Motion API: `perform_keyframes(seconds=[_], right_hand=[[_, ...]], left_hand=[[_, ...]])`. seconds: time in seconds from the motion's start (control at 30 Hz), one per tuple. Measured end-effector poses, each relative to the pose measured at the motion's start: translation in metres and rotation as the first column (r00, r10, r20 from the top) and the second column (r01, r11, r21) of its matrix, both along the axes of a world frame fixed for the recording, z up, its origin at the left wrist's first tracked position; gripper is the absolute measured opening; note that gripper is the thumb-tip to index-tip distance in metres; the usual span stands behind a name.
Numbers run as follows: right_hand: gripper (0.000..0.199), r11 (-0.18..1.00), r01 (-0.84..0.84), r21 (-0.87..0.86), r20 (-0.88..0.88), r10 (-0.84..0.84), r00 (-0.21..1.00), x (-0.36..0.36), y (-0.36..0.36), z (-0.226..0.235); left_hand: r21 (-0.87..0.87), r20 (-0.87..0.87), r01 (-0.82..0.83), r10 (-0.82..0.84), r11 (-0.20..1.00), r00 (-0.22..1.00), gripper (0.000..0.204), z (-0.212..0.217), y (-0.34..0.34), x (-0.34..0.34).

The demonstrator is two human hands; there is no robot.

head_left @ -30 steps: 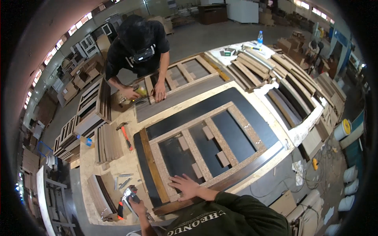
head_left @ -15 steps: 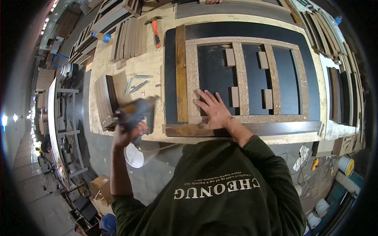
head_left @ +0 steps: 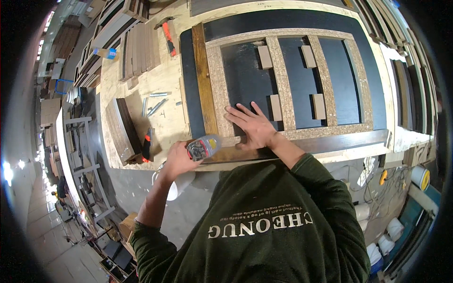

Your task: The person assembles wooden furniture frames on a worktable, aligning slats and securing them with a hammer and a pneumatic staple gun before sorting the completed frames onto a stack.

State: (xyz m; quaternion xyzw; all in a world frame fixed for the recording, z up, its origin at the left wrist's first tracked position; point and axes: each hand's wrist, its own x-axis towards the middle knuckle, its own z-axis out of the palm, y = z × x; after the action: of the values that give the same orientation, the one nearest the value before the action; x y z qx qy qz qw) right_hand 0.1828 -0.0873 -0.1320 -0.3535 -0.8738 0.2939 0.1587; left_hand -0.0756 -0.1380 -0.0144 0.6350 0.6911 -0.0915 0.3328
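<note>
My left hand (head_left: pixel 181 158) is closed around an air nail gun (head_left: pixel 203 147) with a dark and red body and a grey, yellow-marked end. The nail gun is over the near left corner of a wooden frame (head_left: pixel 217 75); whether its tip touches the wood is hidden. My right hand (head_left: pixel 257 129) lies flat with fingers spread on the frame's lower left part. This chipboard frame rests on a black panel (head_left: pixel 250 82), with small blocks (head_left: pixel 276 107) against its crossbars. A brown strip (head_left: pixel 204 80) runs along its left side, and a dark strip (head_left: pixel 339 140) along the near side.
Metal nail strips (head_left: pixel 156 107) lie left of the panel, near a stack of boards (head_left: pixel 120 132) and a black-and-orange tool (head_left: pixel 147 145). A red-handled hammer (head_left: pixel 167 37) and more wood strips (head_left: pixel 139 52) sit farther back. A white bucket (head_left: pixel 177 184) stands below the table edge.
My left hand has carried the nail gun rightward, from beside the board stack to the frame's near left corner. My right hand stays spread on the frame. The view has shifted slightly.
</note>
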Motion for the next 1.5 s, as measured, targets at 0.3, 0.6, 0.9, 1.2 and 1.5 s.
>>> perform_keyframes(seconds=[0.3, 0.6, 0.9, 1.2, 1.5], right_hand=[[0.095, 1.000, 0.015, -0.025, -0.002, -0.016, 1.000, 0.000, 0.000, 0.003], [0.094, 1.000, 0.008, -0.022, 0.023, -0.008, 1.000, -0.001, 0.000, 0.004], [0.094, 1.000, 0.013, 0.001, -0.015, -0.013, 1.000, 0.000, -0.001, -0.001], [0.096, 1.000, 0.000, -0.029, 0.052, 0.002, 0.999, -0.001, 0.000, 0.005], [0.096, 0.999, 0.002, -0.038, 0.042, 0.000, 0.999, 0.001, -0.001, 0.006]], left_hand=[[-0.052, -0.084, 0.037, -0.041, 0.998, 0.996, 0.063, -0.009, 0.009, 0.007], [-0.051, -0.087, 0.123, -0.127, 0.991, 0.988, 0.058, -0.002, 0.015, 0.016], [-0.101, -0.049, 0.119, -0.125, 0.988, 0.991, 0.054, 0.004, 0.017, 0.026], [-0.047, -0.012, 0.107, -0.107, 0.993, 0.994, 0.048, -0.002, 0.018, 0.027], [0.064, -0.006, 0.178, -0.178, 0.982, 0.984, 0.041, -0.009, 0.015, 0.027]])
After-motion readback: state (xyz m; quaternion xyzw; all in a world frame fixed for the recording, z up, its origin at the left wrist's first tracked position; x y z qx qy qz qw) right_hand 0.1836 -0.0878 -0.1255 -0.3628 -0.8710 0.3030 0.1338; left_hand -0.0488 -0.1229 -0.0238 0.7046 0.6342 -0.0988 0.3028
